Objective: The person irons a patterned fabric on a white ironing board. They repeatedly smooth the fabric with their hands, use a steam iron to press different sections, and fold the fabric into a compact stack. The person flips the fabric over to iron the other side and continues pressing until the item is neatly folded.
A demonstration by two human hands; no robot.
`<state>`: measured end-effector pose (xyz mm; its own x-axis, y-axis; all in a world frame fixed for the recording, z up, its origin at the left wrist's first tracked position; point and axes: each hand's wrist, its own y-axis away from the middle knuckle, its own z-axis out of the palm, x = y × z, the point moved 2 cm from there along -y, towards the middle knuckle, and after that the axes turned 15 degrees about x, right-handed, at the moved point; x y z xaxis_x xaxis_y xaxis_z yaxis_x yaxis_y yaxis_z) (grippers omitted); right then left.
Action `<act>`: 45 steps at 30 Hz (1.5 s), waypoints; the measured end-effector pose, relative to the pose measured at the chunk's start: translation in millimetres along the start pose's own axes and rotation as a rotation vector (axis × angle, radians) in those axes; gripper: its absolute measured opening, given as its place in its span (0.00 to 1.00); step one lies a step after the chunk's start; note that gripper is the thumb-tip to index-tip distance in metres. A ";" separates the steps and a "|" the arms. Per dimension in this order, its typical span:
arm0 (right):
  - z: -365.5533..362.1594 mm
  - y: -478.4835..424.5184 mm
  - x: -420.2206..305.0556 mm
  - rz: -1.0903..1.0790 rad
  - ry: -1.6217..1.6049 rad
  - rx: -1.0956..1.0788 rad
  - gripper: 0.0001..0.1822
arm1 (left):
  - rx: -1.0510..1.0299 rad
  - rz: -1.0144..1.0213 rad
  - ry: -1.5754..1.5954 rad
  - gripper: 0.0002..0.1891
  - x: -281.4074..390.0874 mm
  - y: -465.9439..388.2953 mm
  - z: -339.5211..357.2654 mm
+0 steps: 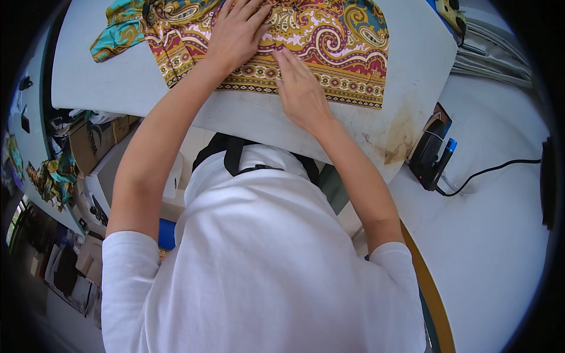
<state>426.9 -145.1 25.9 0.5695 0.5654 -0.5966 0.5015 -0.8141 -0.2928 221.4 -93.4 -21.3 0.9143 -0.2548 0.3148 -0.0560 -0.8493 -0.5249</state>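
Observation:
A paisley-patterned garment (pixel 344 53) in gold, maroon and teal lies spread on the white tabletop (pixel 247 108), its banded hem towards me. My left hand (pixel 238 37) lies on the cloth near the top of the view, palm down, fingers somewhat spread. Lower and to the right, my right hand (pixel 300 84) touches the fabric at the hem band, its fingers extended and close together. Neither hand grips the cloth. A turquoise and gold sleeve-like part (pixel 119 37) stretches out at the upper left. The garment's far edge is cut off by the frame.
A black clothes iron (pixel 430 154) with a cord (pixel 499 167) stands right of the table corner, on a white surface. Folded grey fabric (pixel 494 53) lies at the upper right. Cardboard boxes (pixel 90 143) and a crumpled patterned cloth (pixel 55 178) are at the left.

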 end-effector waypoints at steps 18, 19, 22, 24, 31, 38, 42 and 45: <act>-4.3 43.2 5.0 -0.061 0.020 -0.091 0.29 | -0.006 -0.070 -0.090 0.25 48.0 16.0 -13.3; -6.2 43.0 4.1 -0.045 0.009 -0.105 0.28 | 0.024 -0.072 -0.105 0.26 45.9 18.0 -10.0; -41.8 46.5 4.9 0.092 -0.036 -0.145 0.27 | 0.110 -0.129 0.054 0.23 27.3 28.2 -1.7; -121.7 55.9 29.5 0.525 0.056 -0.042 0.27 | 0.168 -0.156 0.026 0.18 26.8 35.4 -11.9; -347.1 217.4 240.6 0.729 0.970 0.368 0.30 | -0.113 -0.064 0.066 0.26 91.5 63.7 -38.3; -356.2 186.4 234.1 1.343 0.072 0.397 0.22 | -0.065 -0.039 0.174 0.24 81.5 71.0 -42.5; -342.1 119.3 140.4 1.284 -0.036 0.217 0.20 | 0.005 -0.207 0.145 0.24 103.6 82.6 -48.0; -296.8 74.2 105.4 1.040 -0.100 -0.094 0.16 | 0.023 -0.248 0.059 0.25 114.0 78.3 -38.3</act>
<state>717.5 -106.6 163.1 0.6946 -0.4241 -0.5811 -0.1535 -0.8765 0.4562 305.9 -206.7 3.8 0.8740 -0.0668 0.4812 0.1770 -0.8787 -0.4434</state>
